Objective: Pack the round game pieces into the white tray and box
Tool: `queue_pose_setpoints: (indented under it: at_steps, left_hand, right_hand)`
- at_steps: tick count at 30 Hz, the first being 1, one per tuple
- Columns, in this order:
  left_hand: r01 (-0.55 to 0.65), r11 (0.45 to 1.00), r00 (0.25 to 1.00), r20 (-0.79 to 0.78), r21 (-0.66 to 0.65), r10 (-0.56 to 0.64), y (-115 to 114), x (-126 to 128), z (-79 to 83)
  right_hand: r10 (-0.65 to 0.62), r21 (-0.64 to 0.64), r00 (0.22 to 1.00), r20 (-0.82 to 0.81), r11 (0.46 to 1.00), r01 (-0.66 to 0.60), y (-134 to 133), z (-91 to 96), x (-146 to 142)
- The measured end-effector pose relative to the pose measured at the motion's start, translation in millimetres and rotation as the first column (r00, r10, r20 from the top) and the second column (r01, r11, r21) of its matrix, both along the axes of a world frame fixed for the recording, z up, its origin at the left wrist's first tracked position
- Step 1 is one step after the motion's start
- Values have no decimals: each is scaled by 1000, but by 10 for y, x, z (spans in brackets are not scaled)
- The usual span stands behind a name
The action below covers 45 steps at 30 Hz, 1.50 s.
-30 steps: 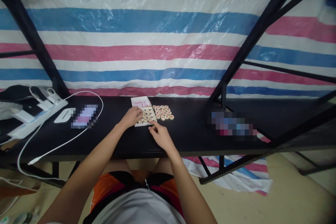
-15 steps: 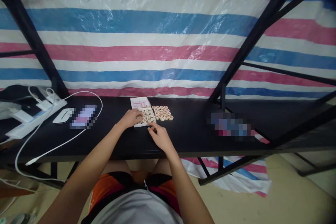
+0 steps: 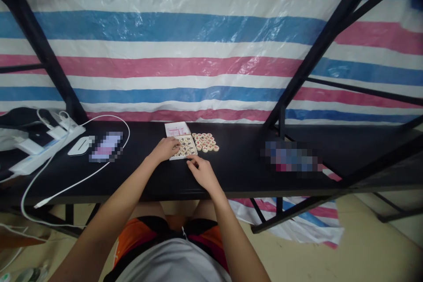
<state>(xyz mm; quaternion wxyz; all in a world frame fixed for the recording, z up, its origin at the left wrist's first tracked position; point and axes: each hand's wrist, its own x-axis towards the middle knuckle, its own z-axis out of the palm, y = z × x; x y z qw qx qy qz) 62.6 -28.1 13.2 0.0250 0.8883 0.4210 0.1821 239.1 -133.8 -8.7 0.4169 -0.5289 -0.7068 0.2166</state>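
Note:
A shallow white box [image 3: 183, 157] on the black table holds rows of round xiangqi pieces [image 3: 185, 144] with dark characters. Over its left side, my left hand [image 3: 165, 148] has its fingers bent together on the pieces. What lies under those fingertips is hidden. At the front right corner of the box, my right hand [image 3: 200, 168] touches the rim with its index finger; the thumb stands apart, and I see nothing held. Several loose xiangqi pieces with red characters [image 3: 206, 142] lie just right of the box. Its open lid [image 3: 177, 129], pink and white inside, lies behind it.
On the left of the black table [image 3: 238, 172] are a blurred phone [image 3: 106, 146], a white device [image 3: 79, 146], a power strip [image 3: 48, 150] and a looping white cable [image 3: 74, 185]. A blurred-out object [image 3: 292, 157] lies right. Striped plastic sheeting [image 3: 185, 66] hangs behind.
The whole view shifts slightly, moving things a few pixels to the right. Both hands keep nearly the same places at the box, with only a slight change at the left fingertips.

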Motion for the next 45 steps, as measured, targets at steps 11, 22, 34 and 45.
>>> queue_pose_setpoints:
  at_steps: [11,22,34,45]
  left_hand:
    - [-70,993,995,-63,94,76,-33,-27,42]
    - [-64,993,996,-53,95,69,-3,-35,12]
    - [-34,992,956,294,121,-3,74,-132,89]
    - [-195,966,930,281,-167,236,-533,-460,35]
  right_hand:
    - [-1,20,1000,7,1000,1,8,-25,5]
    - [-6,18,1000,7,1000,5,0,-11,2]
    - [-3,4,1000,-4,1000,3,-12,-5,-1]
    - [-9,-5,1000,-16,1000,9,-13,11,-3]
